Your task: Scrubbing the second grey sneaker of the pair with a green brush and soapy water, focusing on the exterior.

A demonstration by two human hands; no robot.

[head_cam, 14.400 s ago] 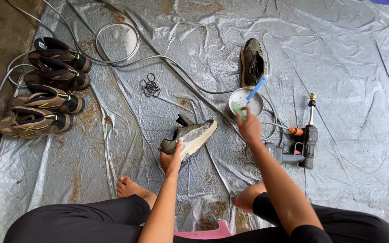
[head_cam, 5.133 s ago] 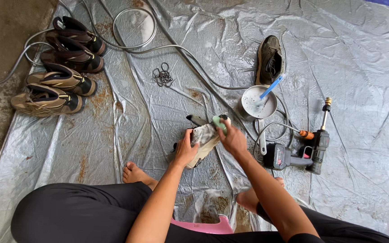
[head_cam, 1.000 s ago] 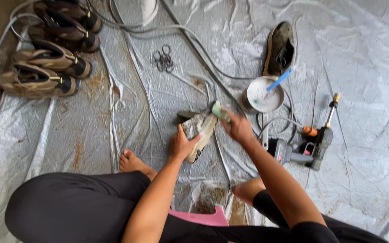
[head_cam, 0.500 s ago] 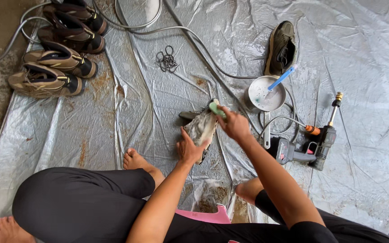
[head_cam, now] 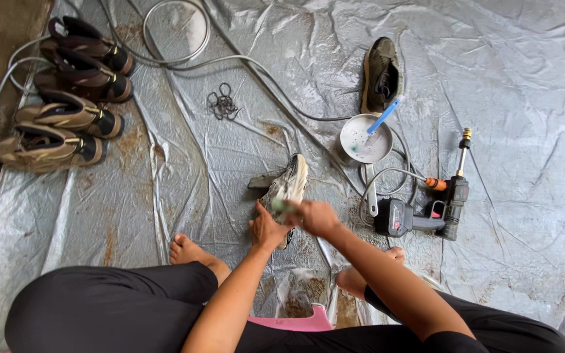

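I see a small round bowl [head_cam: 365,138] at about 1 o'clock from the hands, with a bit of green soapy stuff and a blue-handled brush [head_cam: 384,116] in it. My left hand [head_cam: 267,229] is wrapped around a pale shoe [head_cam: 286,188] in the middle of the grey sheet [head_cam: 505,78]. My right hand [head_cam: 315,216] is closed on a small green scrubber [head_cam: 281,207] pressed on the shoe.

A pale, dirty sneaker [head_cam: 288,189] lies sole-up on the tarp, a small green brush [head_cam: 281,206] against its heel end.
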